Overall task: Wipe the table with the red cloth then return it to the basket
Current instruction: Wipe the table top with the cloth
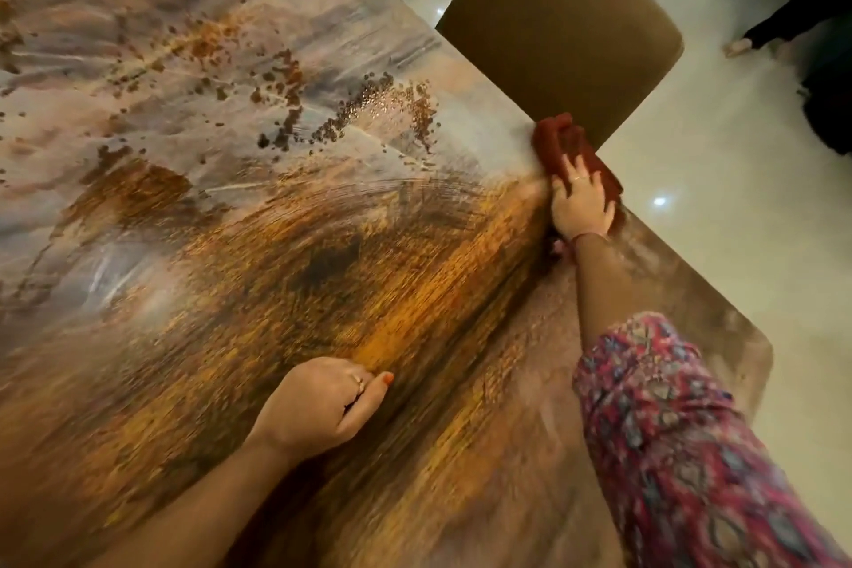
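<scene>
The red cloth (pixel 560 143) lies bunched on the right edge of the table (pixel 230 198), a glossy top patterned in orange, brown and grey. My right hand (pixel 581 203) presses flat on the cloth, fingers spread over it, arm stretched out from a patterned pink sleeve. My left hand (pixel 322 406) rests on the table nearer to me, fingers curled in with the thumb out, holding nothing. The basket is not in view.
An olive-brown chair (pixel 562 23) stands tucked against the table's right edge, just behind the cloth. White glossy floor (pixel 714 244) spreads to the right. Another person's dark-clothed legs and a bare foot (pixel 737 46) show at the top right. The table's rounded corner (pixel 760 351) is near my right elbow.
</scene>
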Motion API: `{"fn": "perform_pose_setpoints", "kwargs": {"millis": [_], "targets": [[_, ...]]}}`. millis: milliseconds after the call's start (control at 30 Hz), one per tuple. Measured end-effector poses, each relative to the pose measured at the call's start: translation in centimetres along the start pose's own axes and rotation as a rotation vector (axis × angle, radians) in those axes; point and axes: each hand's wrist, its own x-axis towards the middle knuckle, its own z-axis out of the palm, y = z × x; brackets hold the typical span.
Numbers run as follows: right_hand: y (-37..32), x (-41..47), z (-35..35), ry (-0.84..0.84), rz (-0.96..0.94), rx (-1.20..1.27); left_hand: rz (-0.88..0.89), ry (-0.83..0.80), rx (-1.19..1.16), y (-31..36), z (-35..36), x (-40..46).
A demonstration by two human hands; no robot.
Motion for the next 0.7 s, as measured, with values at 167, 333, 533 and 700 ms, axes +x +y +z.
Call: {"fn": "perform_pose_setpoints", "kwargs": {"millis": [167,333,533,700], "targets": [[-2.0,-1.4,1.1,0.064,0.102,0.087,-0.002,0.01,-0.009,-0.2,0.2,0.2],[-7.6,-15.0,6.8,-0.072,-0.531,0.001,-0.009,0.021,-0.043,0.3,0.2,0.3],[-8.4,-14.7,7.3,-0.071,-0.909,-0.203,-0.153,0.085,-0.224,0.2,-0.1,0.0],[-7.1,-2.2,4.3,0.031,-0.357,-0.15,-0.258,0.194,-0.434,-0.4,-0.3,0.0]]}}
